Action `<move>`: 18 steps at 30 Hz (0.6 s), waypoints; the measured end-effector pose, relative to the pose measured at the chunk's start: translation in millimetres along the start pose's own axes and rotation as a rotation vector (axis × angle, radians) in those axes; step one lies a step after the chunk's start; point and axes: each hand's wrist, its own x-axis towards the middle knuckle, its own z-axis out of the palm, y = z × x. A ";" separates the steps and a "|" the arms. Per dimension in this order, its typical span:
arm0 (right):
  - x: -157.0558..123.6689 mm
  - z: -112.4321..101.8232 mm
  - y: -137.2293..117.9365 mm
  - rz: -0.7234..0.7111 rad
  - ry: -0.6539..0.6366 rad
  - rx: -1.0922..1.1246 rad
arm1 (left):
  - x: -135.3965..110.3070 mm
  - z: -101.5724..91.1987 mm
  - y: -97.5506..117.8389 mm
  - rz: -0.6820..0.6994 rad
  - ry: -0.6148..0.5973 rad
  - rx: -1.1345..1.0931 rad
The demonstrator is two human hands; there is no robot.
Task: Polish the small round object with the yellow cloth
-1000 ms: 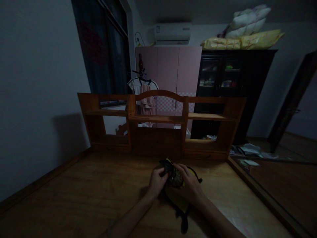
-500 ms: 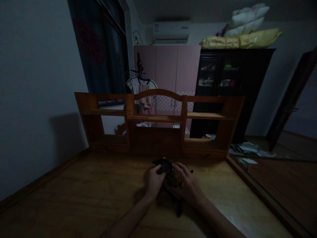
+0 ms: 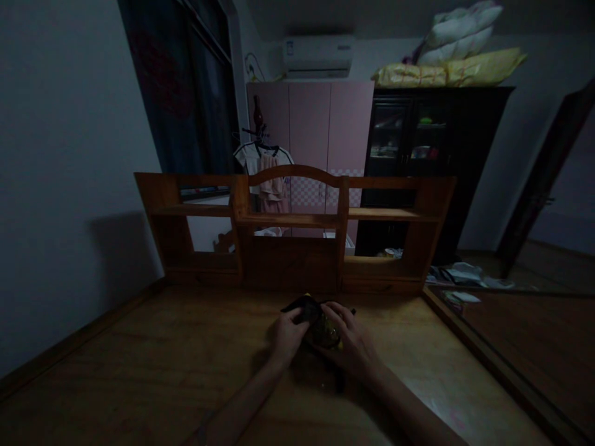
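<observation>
Over the wooden tabletop (image 3: 186, 347) I have a dark, soft-looking object (image 3: 325, 331) between my hands, with shiny yellowish patches in its middle. Its kind is hard to make out in the dim light. My left hand (image 3: 288, 334) is closed on a black flap (image 3: 304, 305) at its upper left, the thumb lying on top. On the opposite side, my right hand (image 3: 351, 341) curls its fingers over the object's edge and grips it. A dark strap-like piece (image 3: 339, 379) hangs below, near my right wrist. The undersides of both hands are hidden.
A wooden shelf unit (image 3: 290, 220) rises along the far edge of the tabletop. The wall (image 3: 60, 186) borders the left side, and a raised wooden rail (image 3: 465, 337) runs along the right. Behind stand a pink wardrobe (image 3: 309, 124) and a dark cabinet (image 3: 437, 142).
The view has shifted slightly. Both hands keep hold of the object, whose yellowish middle has turned a little, and the hanging dark piece sits a bit higher.
</observation>
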 end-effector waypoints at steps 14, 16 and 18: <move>-0.6 -6.4 2.3 0.029 -0.114 0.180 | -3.4 12.9 -16.8 -0.201 -0.347 -0.394; -1.2 -4.1 3.4 0.000 -0.126 0.161 | -1.6 12.5 -24.9 -0.173 -0.367 -0.425; -2.3 -0.5 5.1 -0.041 -0.129 0.130 | 0.6 11.6 -31.1 -0.145 -0.373 -0.438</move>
